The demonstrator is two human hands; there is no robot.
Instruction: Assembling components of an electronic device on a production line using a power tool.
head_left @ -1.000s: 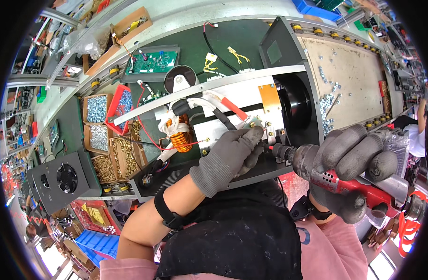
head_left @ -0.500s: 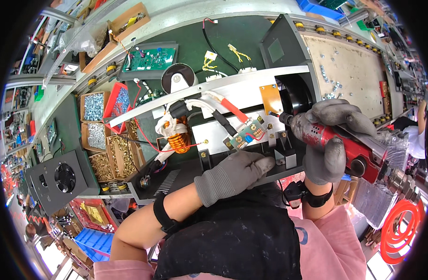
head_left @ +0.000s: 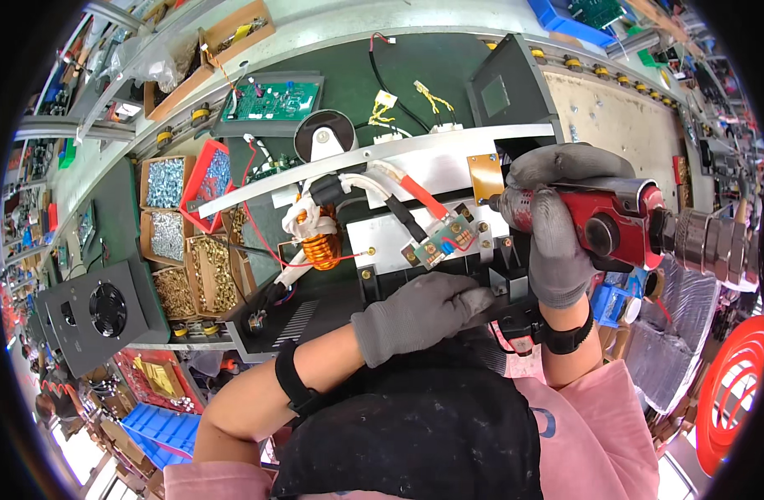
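My right hand (head_left: 557, 225), in a grey work glove, is closed round a red air screwdriver (head_left: 611, 229) with a metal hose coupling. The tool's nose points left, with its tip at the lower end of an amber plate (head_left: 484, 179) in an open dark metal chassis (head_left: 303, 329). My left hand (head_left: 419, 315), gloved too, lies at the chassis's near edge beside a black bracket (head_left: 504, 275); its fingers are curled, and what they hold, if anything, is hidden. Between the hands and the silver crossbar (head_left: 374, 157) sit a small green circuit board (head_left: 440, 242) and a copper coil (head_left: 322, 250).
On the left, boxes of brass screws (head_left: 215, 275) and silver screws (head_left: 172, 236) stand beside a red bin (head_left: 205, 187). A dark fan panel (head_left: 94, 317) lies at far left. Behind the chassis is a larger green board (head_left: 274, 100). A red coiled hose (head_left: 732, 392) hangs at right.
The screwdriver's body has swung toward level, its rear end moving up and right, and its nose has shifted slightly left to the amber plate. My left hand has stayed nearly in place.
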